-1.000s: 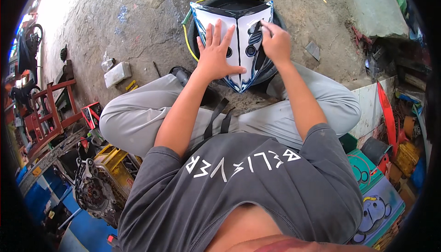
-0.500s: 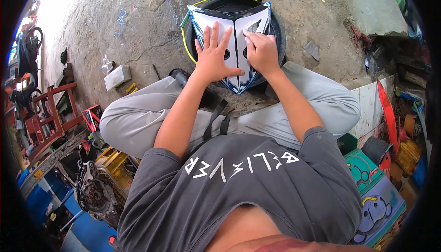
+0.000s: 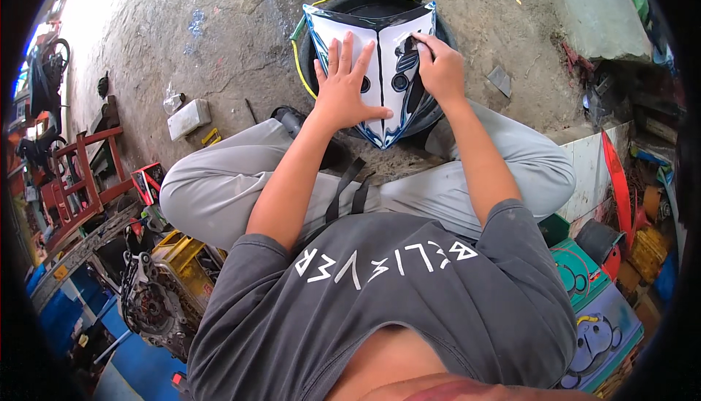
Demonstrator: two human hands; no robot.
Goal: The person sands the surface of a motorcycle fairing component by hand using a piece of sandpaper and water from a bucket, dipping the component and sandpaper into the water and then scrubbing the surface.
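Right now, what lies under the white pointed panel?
Under the white panel a black tyre with a yellow-green rim line shows around its edges. The left hand and right hand cover the rest.

Both hands (image 3: 349,88) on panel (image 3: 380,72), atop tyre (image 3: 365,3)

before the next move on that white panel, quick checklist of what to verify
1. Left hand flat on the white panel, fingers spread: ok.
2. Right hand pinching at the dark graphic on the panel's right half: ok; what the fingertips grip: cannot tell.
3. Panel rests on the black tire, with a yellow-green tube beside its left edge: ok.
4. Panel held firmly: cannot tell.
5. Small grey scrap lies apart from the hands: ok.
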